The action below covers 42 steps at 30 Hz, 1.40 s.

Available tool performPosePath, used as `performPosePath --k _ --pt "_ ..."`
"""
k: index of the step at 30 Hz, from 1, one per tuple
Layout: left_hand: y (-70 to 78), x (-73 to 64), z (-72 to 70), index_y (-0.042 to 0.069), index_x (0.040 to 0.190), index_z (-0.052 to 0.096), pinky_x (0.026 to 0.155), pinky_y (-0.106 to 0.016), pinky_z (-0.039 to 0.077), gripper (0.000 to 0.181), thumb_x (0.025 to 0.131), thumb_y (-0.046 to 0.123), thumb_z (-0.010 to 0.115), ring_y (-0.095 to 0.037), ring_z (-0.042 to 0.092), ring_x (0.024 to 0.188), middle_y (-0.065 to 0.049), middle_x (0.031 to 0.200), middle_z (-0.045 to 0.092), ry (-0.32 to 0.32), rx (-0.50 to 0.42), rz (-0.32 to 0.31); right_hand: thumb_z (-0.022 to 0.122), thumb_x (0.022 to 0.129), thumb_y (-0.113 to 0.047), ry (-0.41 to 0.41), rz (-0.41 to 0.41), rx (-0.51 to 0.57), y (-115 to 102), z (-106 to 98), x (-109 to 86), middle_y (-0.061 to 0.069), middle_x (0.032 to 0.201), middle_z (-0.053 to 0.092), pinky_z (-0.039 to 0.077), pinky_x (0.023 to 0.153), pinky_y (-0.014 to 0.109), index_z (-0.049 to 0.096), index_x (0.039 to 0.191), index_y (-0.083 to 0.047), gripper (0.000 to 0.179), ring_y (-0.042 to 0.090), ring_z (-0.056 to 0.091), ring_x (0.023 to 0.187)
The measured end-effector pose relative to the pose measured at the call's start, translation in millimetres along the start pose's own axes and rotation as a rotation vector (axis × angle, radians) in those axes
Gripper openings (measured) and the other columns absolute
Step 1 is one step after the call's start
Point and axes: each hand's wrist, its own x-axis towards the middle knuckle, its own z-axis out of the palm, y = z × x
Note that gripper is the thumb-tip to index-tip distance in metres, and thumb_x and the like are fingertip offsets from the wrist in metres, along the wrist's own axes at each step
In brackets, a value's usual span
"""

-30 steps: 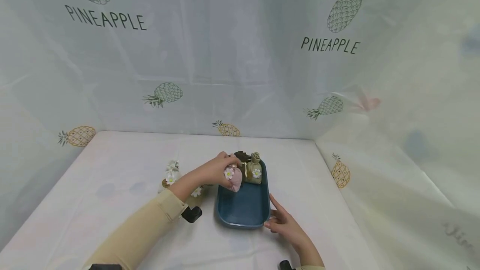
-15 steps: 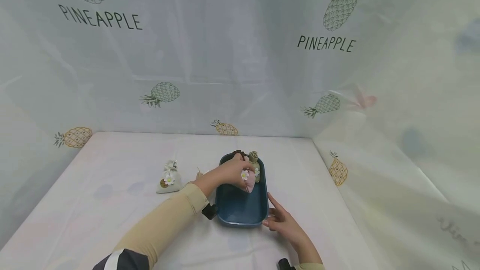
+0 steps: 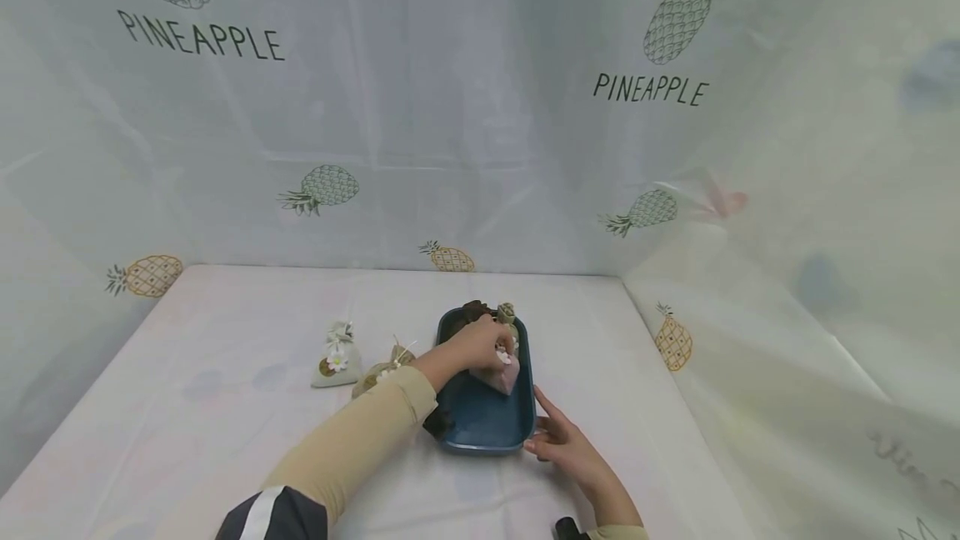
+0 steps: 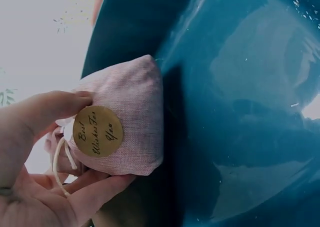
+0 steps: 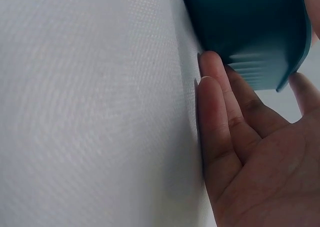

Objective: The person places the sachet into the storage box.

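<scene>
My left hand (image 3: pixel 476 346) grips a pink drawstring pouch (image 3: pixel 504 375) by its gathered neck, inside the blue tray (image 3: pixel 480 427). In the left wrist view the pouch (image 4: pixel 140 102) lies sideways along the tray wall, its round gold sticker (image 4: pixel 98 131) reading "Best Wishes For You". My thumb and fingers pinch it from both sides. At the tray's near right corner, my right hand (image 3: pixel 570 448) touches the outside with fairly straight fingers. The right wrist view shows those fingers (image 5: pixel 214 117) low along the table beside the tray wall (image 5: pixel 245 22).
Behind my left hand, a dark brown pouch (image 3: pixel 474 309) and an olive pouch (image 3: pixel 507 313) stand at the tray's far end. Left of the tray, a pale pouch (image 3: pixel 337 361) and a beige-green pouch (image 3: pixel 369 379) lie on the white-covered table (image 3: pixel 255 415). A pineapple-print sheet (image 3: pixel 450 107) hangs behind.
My left hand has carried the pink pouch rightward over the tray and down into it, tilting it. The beige-green pouch shows more now. My right hand stays at the tray corner.
</scene>
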Motion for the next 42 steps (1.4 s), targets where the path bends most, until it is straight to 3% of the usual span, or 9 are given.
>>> performPosePath --k 12,20,24,26,29,38,42 --pt "9.0 5.3 9.7 0.024 0.082 0.065 0.073 -0.031 0.046 0.018 0.079 0.023 0.083 -0.015 0.047 0.095 0.003 0.094 0.055 0.024 -0.070 -0.071 0.073 0.088 -0.017 0.003 0.006 0.013 -2.1 1.5 -2.7 0.030 0.137 0.046 0.048 0.078 0.035 0.021 0.157 -0.020 0.086 0.023 0.060 0.100" --pt "8.0 8.8 21.4 0.023 0.085 0.061 0.072 -0.030 0.048 0.025 0.076 0.019 0.085 -0.016 0.049 0.093 -0.007 0.110 0.051 0.035 -0.087 -0.086 0.073 0.089 -0.019 0.003 -0.007 0.001 -1.2 0.3 -2.3 0.030 0.138 0.046 0.047 0.078 0.036 0.021 0.157 -0.021 0.086 0.025 0.060 0.104" --pt "6.4 7.8 22.3 0.022 0.091 0.064 0.079 -0.032 0.048 0.027 0.075 0.021 0.086 -0.020 0.048 0.108 -0.008 0.119 0.054 0.022 -0.061 -0.066 0.073 0.089 -0.019 0.009 -0.009 0.000 -1.3 0.3 -1.7 0.030 0.138 0.046 0.047 0.078 0.036 0.021 0.157 -0.021 0.085 0.025 0.060 0.104" --pt "5.2 5.0 20.8 0.023 0.097 0.067 0.084 -0.034 0.048 0.030 0.074 0.023 0.086 -0.023 0.047 0.118 -0.009 0.132 0.051 -0.003 -0.065 -0.059 0.073 0.088 -0.019 0.015 -0.006 -0.005 -1.0 0.3 -1.6 0.030 0.138 0.047 0.048 0.078 0.036 0.022 0.157 -0.021 0.085 0.025 0.060 0.104" --pt "3.0 -1.4 16.3 0.025 0.107 0.067 0.086 -0.036 0.048 0.036 0.075 0.022 0.085 -0.024 0.049 0.119 -0.011 0.141 0.045 -0.039 -0.090 -0.042 0.073 0.088 -0.019 0.020 -0.002 -0.009 -0.3 -0.2 -1.7 0.029 0.137 0.047 0.048 0.078 0.035 0.022 0.157 -0.021 0.086 0.025 0.060 0.104" --pt "-3.0 -24.2 -6.4 0.014 0.126 0.063 0.093 -0.033 0.047 0.054 0.076 0.016 0.084 -0.017 0.055 0.115 -0.003 0.125 0.060 -0.054 -0.172 0.118 0.074 0.087 -0.017 0.024 -0.002 0.007 1.3 -1.8 -2.3 0.030 0.136 0.047 0.048 0.077 0.035 0.022 0.156 -0.020 0.086 0.024 0.061 0.102" --pt "-10.7 -43.0 -17.5 0.015 0.134 0.059 0.096 -0.038 0.046 0.062 0.077 0.022 0.084 -0.021 0.051 0.122 -0.004 0.131 0.058 -0.009 -0.160 0.103 0.074 0.087 -0.018 0.022 -0.007 0.000 1.4 1.5 -2.0 0.030 0.136 0.047 0.049 0.076 0.035 0.022 0.156 -0.019 0.086 0.024 0.061 0.102"
